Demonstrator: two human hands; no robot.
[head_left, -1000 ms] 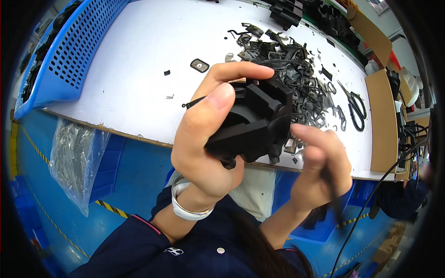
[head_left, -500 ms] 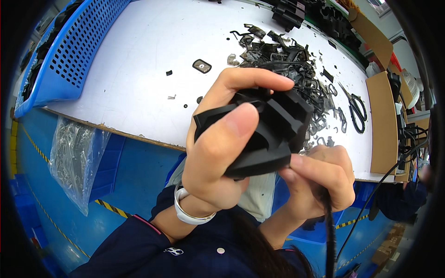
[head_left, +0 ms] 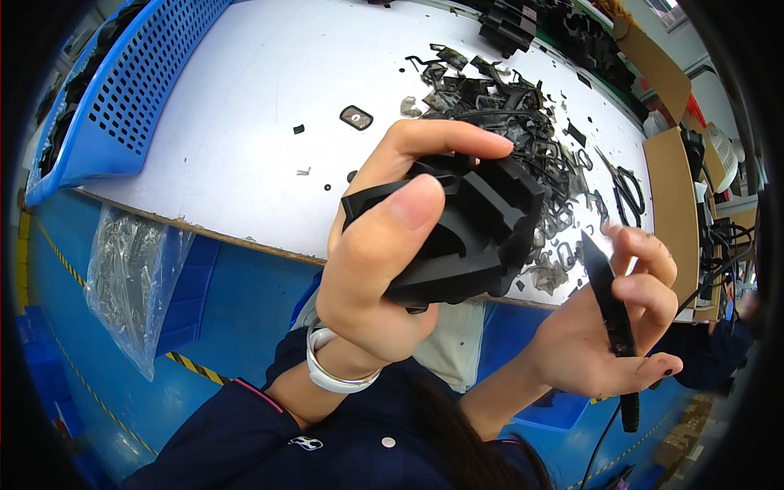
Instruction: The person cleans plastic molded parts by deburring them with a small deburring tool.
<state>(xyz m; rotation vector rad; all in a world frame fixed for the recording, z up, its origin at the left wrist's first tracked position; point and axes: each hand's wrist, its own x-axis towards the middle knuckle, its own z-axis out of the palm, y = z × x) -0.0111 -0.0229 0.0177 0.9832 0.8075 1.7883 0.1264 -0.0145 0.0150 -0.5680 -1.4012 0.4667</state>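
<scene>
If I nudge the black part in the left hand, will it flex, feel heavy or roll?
Likely stiff: the black part shows crisp edges and no visible bend in the grip. Probably not very heavy: the left hand alone holds it up. Unlikely to roll freely if set down, given its angular, blocky outline.

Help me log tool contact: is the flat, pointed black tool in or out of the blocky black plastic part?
Out: the tool sits in the right hand, its tip apart from the part in the left hand.
</scene>
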